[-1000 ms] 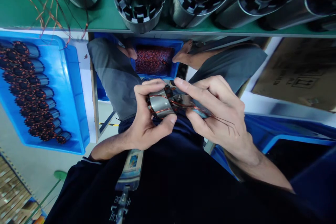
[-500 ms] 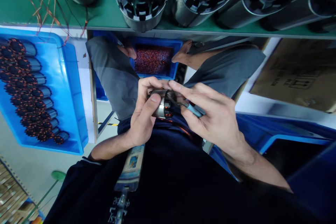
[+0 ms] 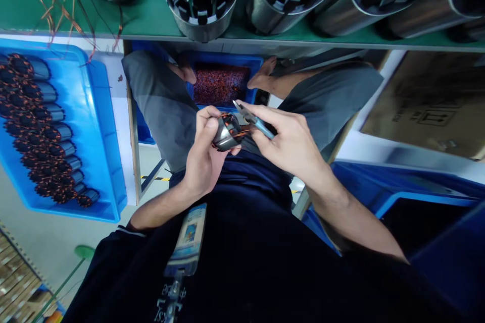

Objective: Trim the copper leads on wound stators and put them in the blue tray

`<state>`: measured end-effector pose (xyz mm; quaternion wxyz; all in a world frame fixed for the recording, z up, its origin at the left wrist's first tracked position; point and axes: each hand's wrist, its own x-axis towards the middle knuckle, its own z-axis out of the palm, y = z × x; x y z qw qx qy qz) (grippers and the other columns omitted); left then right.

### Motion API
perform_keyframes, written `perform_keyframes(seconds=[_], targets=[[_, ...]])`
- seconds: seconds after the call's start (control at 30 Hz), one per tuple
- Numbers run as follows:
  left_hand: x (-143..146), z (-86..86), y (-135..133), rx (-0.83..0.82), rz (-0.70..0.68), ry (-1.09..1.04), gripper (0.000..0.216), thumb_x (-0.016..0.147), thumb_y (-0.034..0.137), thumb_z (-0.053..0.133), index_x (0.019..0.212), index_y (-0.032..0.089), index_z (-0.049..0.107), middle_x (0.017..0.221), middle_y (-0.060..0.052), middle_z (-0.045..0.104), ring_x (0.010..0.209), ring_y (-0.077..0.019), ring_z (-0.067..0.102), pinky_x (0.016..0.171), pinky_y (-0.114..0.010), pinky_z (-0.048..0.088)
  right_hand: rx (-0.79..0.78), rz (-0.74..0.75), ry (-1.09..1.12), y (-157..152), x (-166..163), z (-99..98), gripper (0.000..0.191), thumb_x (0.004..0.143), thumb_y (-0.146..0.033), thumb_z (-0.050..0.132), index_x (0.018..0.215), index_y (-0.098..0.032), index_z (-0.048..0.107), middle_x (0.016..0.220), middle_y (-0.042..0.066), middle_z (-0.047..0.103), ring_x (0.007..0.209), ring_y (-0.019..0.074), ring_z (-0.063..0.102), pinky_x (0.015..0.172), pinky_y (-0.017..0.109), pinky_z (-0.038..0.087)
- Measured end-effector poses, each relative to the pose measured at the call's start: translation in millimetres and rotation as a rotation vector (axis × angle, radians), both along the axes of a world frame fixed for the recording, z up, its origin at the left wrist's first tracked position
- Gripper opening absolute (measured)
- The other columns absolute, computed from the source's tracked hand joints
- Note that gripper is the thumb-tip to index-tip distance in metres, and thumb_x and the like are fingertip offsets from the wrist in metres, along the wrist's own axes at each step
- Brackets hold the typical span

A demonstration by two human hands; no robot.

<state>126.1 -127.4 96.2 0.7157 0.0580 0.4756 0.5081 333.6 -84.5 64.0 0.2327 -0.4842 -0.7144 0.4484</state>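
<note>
In my left hand [image 3: 206,154] is a motor stator [image 3: 225,135], a short steel cylinder with copper windings showing at its end. My thumb and fingers close round its side, and it is tilted with the wound end toward the right. My right hand [image 3: 286,133] grips a pair of small cutting pliers [image 3: 261,123] with light blue handles. The pliers' jaws point up and left, just beyond the stator's wound end. Copper wires [image 3: 244,131] run from that end toward my right fingers; whether the fingers pinch them I cannot tell.
A blue tray [image 3: 108,151] of several wound stators stands at the left. Between the feet sits a blue bin [image 3: 227,56] of copper scraps. Large steel cylinders [image 3: 204,28] line the green bench [image 3: 151,22], with loose wires at its left. A cardboard box [image 3: 428,106] is at the right.
The stator has turned in my left hand, so its wound end and wires now show. My right hand has shifted slightly left and up, and the pliers' jaws have come clear of the stator.
</note>
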Motion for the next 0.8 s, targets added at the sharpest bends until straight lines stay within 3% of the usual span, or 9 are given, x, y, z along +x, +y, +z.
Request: perform_keyframes(seconds=[0.17,0.3,0.47,0.6,0.7,0.8], targets=[[-4.6,11.3,-6.3,0.140,-0.040,0.045,0.046,0.111,0.056,0.099,0.135,0.036,0.066,0.123,0.001,0.072,0.095,-0.0158,0.071,0.072,-0.026,0.064,0.059,0.063,-0.067,-6.6,13.7,20.2,0.074,0.111,-0.019,0.067,0.184,-0.033,0.074,0.134,0.008,0.090,0.114,0.0313,0.084,0.113,0.052,0.073],[1.7,15.8,-8.7,0.189,-0.036,0.149,0.045,0.116,0.063,0.092,0.139,0.035,0.065,0.125,-0.002,0.072,0.091,-0.0158,0.074,0.066,-0.024,0.062,0.116,0.091,-0.103,-11.0,16.6,40.3,0.076,0.111,-0.018,0.067,0.185,-0.036,0.073,0.127,0.009,0.083,0.116,0.0315,0.079,0.115,0.055,0.071],[5.1,13.3,-11.0,0.305,-0.066,0.160,0.029,0.124,0.053,0.082,0.142,0.037,0.065,0.124,-0.001,0.070,0.086,-0.0134,0.069,0.070,-0.027,0.065,0.169,0.063,-0.093,-13.9,13.8,47.0,0.077,0.110,-0.016,0.068,0.184,-0.037,0.073,0.127,0.009,0.080,0.117,0.0313,0.079,0.115,0.056,0.072],[-1.4,9.9,-19.5,0.318,-0.111,0.264,0.033,0.123,0.055,0.082,0.147,0.039,0.067,0.146,-0.006,0.066,0.102,-0.0177,0.069,0.071,-0.029,0.063,0.211,0.069,-0.037,-17.1,13.9,48.4,0.073,0.115,-0.015,0.068,0.183,-0.038,0.074,0.118,0.005,0.078,0.106,0.0255,0.079,0.105,0.046,0.074],[-5.8,7.0,-25.0,0.315,-0.160,0.338,0.038,0.121,0.061,0.082,0.150,0.040,0.067,0.156,-0.007,0.062,0.110,-0.0209,0.069,0.070,-0.029,0.062,0.218,0.071,-0.054,-19.1,14.5,49.9,0.064,0.116,-0.014,0.075,0.176,-0.037,0.081,0.110,0.001,0.085,0.091,0.0197,0.082,0.092,0.034,0.075],[-4.6,3.2,-24.7,0.339,-0.144,0.292,0.033,0.121,0.056,0.083,0.148,0.041,0.070,0.152,-0.007,0.064,0.106,-0.0205,0.069,0.069,-0.030,0.065,0.174,0.074,0.001,-18.6,12.5,47.1,0.059,0.115,-0.010,0.081,0.168,-0.037,0.087,0.130,0.001,0.097,0.104,0.0199,0.093,0.099,0.030,0.078]])
